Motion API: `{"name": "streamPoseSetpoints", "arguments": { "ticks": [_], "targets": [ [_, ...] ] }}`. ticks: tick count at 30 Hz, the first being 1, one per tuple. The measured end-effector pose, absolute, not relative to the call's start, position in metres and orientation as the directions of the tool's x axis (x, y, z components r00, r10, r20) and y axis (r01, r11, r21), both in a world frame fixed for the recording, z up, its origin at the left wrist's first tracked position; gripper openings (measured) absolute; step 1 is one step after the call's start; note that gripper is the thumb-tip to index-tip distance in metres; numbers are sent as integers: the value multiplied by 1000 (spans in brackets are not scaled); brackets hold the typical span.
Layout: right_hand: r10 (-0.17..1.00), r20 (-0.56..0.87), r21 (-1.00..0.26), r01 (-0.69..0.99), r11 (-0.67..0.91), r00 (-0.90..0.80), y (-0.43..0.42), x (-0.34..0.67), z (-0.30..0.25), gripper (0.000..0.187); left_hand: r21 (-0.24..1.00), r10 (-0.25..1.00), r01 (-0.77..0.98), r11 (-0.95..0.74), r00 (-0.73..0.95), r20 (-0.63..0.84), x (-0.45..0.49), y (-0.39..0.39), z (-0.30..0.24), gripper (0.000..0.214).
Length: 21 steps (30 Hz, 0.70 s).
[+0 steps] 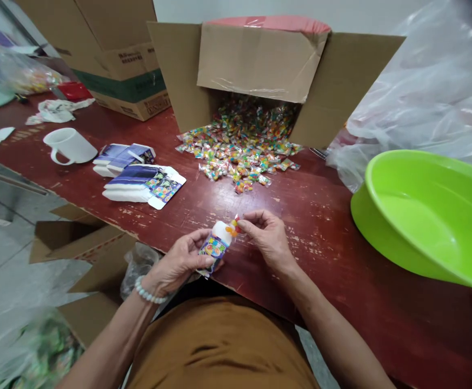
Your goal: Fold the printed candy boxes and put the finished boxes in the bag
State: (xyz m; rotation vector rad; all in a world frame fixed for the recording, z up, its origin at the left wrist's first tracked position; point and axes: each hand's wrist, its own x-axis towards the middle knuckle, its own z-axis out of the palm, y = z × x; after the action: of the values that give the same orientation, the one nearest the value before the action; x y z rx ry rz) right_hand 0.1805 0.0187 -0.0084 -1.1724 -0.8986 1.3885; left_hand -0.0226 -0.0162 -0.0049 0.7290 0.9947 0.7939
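My left hand (181, 259), with a white bead bracelet on the wrist, is closed around a small colourful printed packet (214, 246) at the near edge of the dark red table (333, 254). My right hand (265, 233) pinches a small wrapped candy (233, 227) at the packet's open top. A heap of wrapped candies (239, 148) spills onto the table from a cardboard box (260, 59) lying on its side behind it.
A lime green plastic basin (430, 216) sits at the right, a clear plastic bag (430, 92) behind it. Flat printed packets (142, 183) and a white mug (68, 146) lie at the left. More cardboard boxes (114, 59) stand at the back left, others (81, 243) on the floor.
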Motion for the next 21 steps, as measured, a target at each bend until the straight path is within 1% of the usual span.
{"name": "streamPoseSetpoints", "arguments": {
  "ticks": [2, 4, 8, 10, 12, 14, 15, 17, 19, 21],
  "targets": [
    [990, -131, -969, -218, -116, 54, 19, 182, -9, 35, 811, 788, -179, 557, 423, -447, -19, -20, -7, 52],
    [997, -51, -989, -138, -42, 64, 17, 183, -10, 29, 826, 775, -144, 546, 462, -431, -16, -21, -8, 47],
    [994, 112, -990, 88, 111, 9, 11, 185, -11, 15, 845, 768, -137, 516, 511, -387, -13, -19, -10, 50],
    [990, 136, -977, 160, 141, -39, 9, 187, -11, 12, 852, 767, -134, 506, 523, -373, -10, -19, -8, 50],
    [982, 122, -969, 197, 149, -141, 8, 188, -10, 10, 874, 793, -143, 464, 507, -338, -5, -20, -6, 46],
    [965, 86, -979, 158, 128, -249, 9, 190, -9, 12, 893, 832, -165, 418, 463, -304, -1, -21, -4, 42],
    [963, 69, -989, 109, 100, -262, 10, 190, -8, 14, 892, 846, -179, 415, 436, -306, 1, -21, -3, 40],
    [982, 22, -1000, -22, 19, -187, 12, 191, -9, 16, 862, 854, -224, 455, 384, -351, 4, -21, -2, 36],
    [991, -72, -983, -162, -90, -116, 13, 191, -10, 23, 811, 841, -280, 513, 350, -411, 6, -19, -3, 43],
    [968, -171, -943, -253, -215, -184, 13, 188, -14, 36, 782, 837, -322, 534, 330, -436, 8, -17, -4, 51]
  ]
}}
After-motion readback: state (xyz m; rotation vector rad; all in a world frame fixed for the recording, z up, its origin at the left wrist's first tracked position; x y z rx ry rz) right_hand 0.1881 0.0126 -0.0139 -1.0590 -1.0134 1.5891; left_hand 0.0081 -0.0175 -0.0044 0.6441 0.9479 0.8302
